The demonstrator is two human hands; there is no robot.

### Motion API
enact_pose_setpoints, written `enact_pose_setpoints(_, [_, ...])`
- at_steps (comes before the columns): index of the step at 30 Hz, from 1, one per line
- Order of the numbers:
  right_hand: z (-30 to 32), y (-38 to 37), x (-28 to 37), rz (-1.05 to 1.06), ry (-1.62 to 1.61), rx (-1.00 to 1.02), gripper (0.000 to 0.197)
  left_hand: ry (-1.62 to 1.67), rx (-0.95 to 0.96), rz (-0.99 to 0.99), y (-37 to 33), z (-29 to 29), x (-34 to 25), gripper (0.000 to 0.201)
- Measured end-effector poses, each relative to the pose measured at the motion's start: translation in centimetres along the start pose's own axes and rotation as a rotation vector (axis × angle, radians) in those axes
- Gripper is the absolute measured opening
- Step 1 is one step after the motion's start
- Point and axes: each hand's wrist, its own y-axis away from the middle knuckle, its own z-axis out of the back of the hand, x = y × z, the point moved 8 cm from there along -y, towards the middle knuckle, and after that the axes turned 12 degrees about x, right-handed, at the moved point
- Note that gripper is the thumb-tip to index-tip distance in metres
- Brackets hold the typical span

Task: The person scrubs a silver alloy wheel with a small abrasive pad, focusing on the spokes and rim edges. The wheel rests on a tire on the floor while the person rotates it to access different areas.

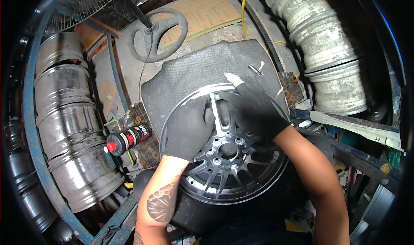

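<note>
Black gloves cover both hands. The left hand (188, 127) lies flat, fingers loosely curled, on the spokes of an alloy wheel (224, 152); the right hand (254, 109) pinches a small white pad (233, 77) against the upper rim. The wheel lies face up on a grey mat (207, 68). A black bottle (127, 139) with a red cap lies left of it, contents unseen. Bare steel rims (69, 124) stack at left, pale ones (319, 42) at right, a fan base (158, 33) behind.
</note>
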Motion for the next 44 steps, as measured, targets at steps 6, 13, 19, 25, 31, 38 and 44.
enact_pose_setpoints(6, [-0.9, -0.9, 0.0, -0.068, -0.056, 0.070, 0.041, -0.223, 0.138, 0.058, 0.0, -1.1, 0.2, 0.033])
enact_pose_setpoints(13, [-1.7, -2.5, -0.2, -0.185, -0.119, 0.169, 0.040, -0.267, 0.130, 0.008, -0.2, -2.0, 0.7, 0.027])
enact_pose_setpoints(19, [-1.8, -2.5, -1.3, -0.191, -0.256, 0.233, 0.031, -0.272, -0.139, -0.140, 0.4, -2.1, 0.6, 0.013])
enact_pose_setpoints(25, [-0.7, -2.1, 0.1, -0.107, -0.106, 0.117, 0.037, -0.309, -0.260, -0.224, 1.8, -1.7, -0.6, 0.003])
enact_pose_setpoints(31, [-0.3, -2.5, 1.6, -0.083, 0.007, 0.157, 0.047, -0.297, -0.219, -0.139, 1.7, -2.5, -0.9, 0.006])
enact_pose_setpoints(38, [-0.6, -2.4, 0.2, -0.100, -0.244, 0.226, 0.035, -0.333, -0.305, -0.163, 1.7, -1.7, -0.1, 0.006])
enact_pose_setpoints(44, [-1.9, -2.2, -2.2, -0.191, -0.469, 0.235, 0.024, -0.279, -0.016, -0.168, -0.2, -1.7, 0.1, 0.031])
